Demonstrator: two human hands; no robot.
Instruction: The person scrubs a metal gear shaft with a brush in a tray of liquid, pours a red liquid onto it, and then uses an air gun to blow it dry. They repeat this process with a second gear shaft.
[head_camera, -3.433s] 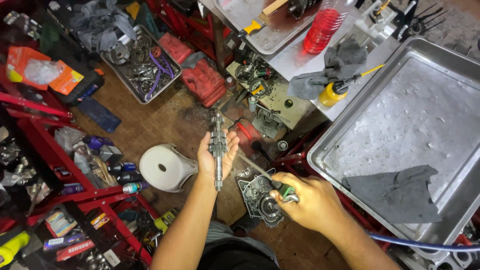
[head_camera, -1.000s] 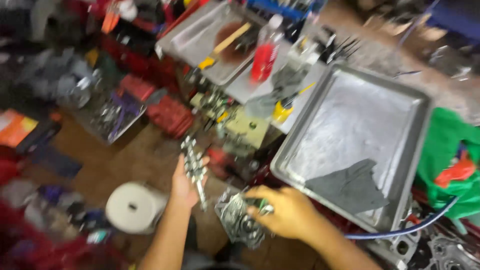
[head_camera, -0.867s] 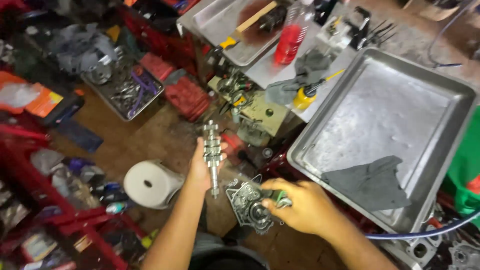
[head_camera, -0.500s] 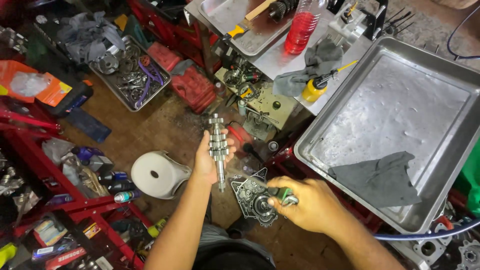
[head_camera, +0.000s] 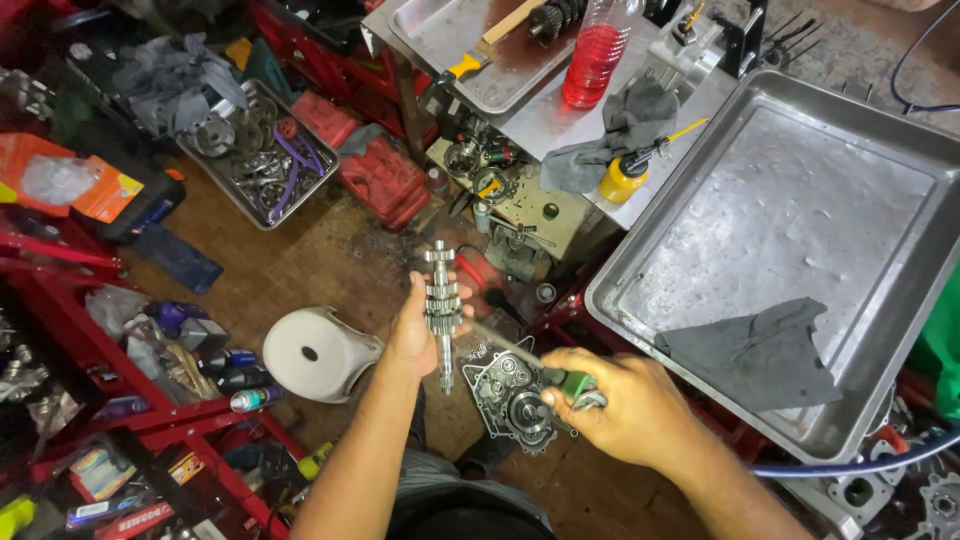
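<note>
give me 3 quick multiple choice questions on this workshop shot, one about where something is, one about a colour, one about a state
1. Where does the grey rag lie?
A. in the big metal tray
B. on the paper roll
C. over the left hand

2. What colour is the liquid in the plastic bottle?
A. blue
B. red
C. clear

3. How is the gear shaft held?
A. lying flat on the floor
B. upright in the left hand
C. clamped in a vise

Answers: 1 A, the rag sits in the tray's near corner. 2 B, the bottle shows red. 3 B, the left hand's fingers wrap the shaft, which stands upright.
</note>
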